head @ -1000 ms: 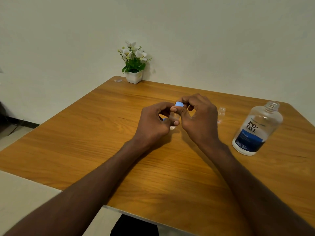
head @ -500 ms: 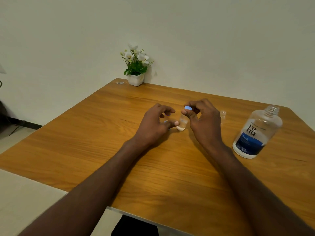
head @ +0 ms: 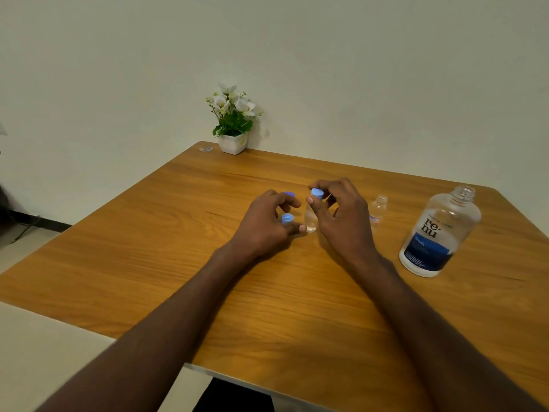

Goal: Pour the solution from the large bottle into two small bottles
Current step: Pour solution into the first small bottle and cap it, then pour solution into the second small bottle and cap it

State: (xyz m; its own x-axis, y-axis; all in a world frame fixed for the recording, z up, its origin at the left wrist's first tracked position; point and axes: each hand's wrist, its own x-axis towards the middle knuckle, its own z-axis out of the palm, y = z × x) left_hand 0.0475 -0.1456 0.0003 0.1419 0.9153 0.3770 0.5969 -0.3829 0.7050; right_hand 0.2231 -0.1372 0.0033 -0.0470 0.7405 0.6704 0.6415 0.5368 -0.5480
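A small clear bottle stands on the wooden table between my hands. My right hand pinches its blue cap at the top. My left hand rests beside it with loosely curled fingers, the thumb tip close to the bottle's base. Two loose blue caps lie by that hand: one under the fingers, another just beyond them. A second small bottle, uncapped, stands to the right. The large clear bottle with a blue label stands uncapped at the far right.
A white pot of white flowers sits at the table's far corner against the wall, with a small clear scrap beside it. The table's near edge runs close to my body.
My hands have moved apart. The left hand has let go of the small bottle, which now stands on the table. The right hand keeps its pinch on the cap.
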